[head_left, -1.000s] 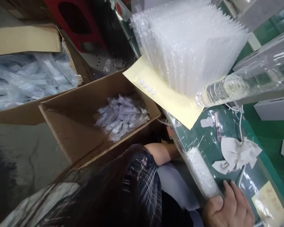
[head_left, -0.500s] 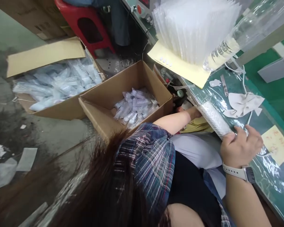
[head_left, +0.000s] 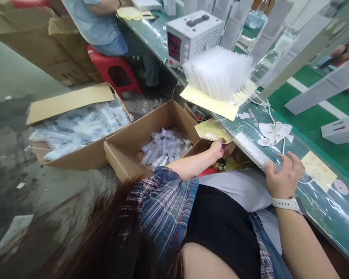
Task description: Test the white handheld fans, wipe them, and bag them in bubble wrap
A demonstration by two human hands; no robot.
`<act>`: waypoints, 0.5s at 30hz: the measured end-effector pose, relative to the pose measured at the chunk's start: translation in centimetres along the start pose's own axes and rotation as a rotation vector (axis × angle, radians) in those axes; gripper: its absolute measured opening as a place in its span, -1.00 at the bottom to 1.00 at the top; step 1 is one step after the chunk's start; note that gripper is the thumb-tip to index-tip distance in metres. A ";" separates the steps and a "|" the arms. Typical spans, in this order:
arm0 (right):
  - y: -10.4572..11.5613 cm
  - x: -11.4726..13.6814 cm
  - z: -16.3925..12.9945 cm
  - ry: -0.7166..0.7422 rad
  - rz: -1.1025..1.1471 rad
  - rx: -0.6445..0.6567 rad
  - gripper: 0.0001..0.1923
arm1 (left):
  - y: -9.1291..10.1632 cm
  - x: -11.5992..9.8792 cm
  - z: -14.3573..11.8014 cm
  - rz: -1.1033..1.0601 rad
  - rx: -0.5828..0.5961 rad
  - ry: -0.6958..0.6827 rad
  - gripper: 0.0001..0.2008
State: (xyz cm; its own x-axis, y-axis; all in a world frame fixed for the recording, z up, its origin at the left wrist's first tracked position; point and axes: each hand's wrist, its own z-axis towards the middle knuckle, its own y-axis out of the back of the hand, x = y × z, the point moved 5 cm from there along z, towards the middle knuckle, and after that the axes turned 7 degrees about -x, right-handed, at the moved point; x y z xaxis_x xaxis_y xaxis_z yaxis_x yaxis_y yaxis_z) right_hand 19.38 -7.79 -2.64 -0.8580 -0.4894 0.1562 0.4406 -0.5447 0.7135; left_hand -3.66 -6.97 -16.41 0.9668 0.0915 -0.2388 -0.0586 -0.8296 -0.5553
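Observation:
My left hand reaches down below the front edge of the green table, closed on the corner of a yellow sheet that sticks out over an open cardboard box. My right hand, with a white watch on the wrist, rests at the table edge with its fingers spread. Its thumb lies against the end of a long strip of white bubble wrap lying along that edge.
The box holds small clear-bagged items; a second box of bags stands to its left. On the table are fanned clear bags, a white power supply, paper scraps and a yellow note. Another person sits on a red stool.
My view has lifted and pulled back. My left hand has come out from under the table with a yellow sheet. My right hand's fingers have loosened at the bubble strip's end.

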 end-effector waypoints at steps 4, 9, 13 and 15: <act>6.1 2.5 -0.5 0.031 0.056 -0.077 -0.55 | -0.2 -0.7 0.3 0.055 0.023 -0.022 -0.59; 14.5 4.2 -3.1 0.011 0.049 -0.167 -0.57 | -0.1 -1.9 -0.1 0.116 0.052 -0.069 -0.61; 16.9 2.9 -5.4 -0.124 0.030 -0.196 -0.58 | 0.5 -3.1 -1.9 0.177 0.089 -0.115 -0.62; 16.9 2.1 -6.3 -0.185 0.035 -0.183 -0.59 | 0.6 -3.5 -3.0 0.215 0.115 -0.135 -0.62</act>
State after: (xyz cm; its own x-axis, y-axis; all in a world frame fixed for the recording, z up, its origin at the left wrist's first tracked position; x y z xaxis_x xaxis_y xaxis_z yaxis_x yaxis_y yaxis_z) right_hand 26.68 -22.29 5.41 -0.8676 -0.3862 0.3133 0.4970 -0.6521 0.5725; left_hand -6.35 -9.47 -13.55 0.8876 -0.0004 -0.4607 -0.2940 -0.7704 -0.5657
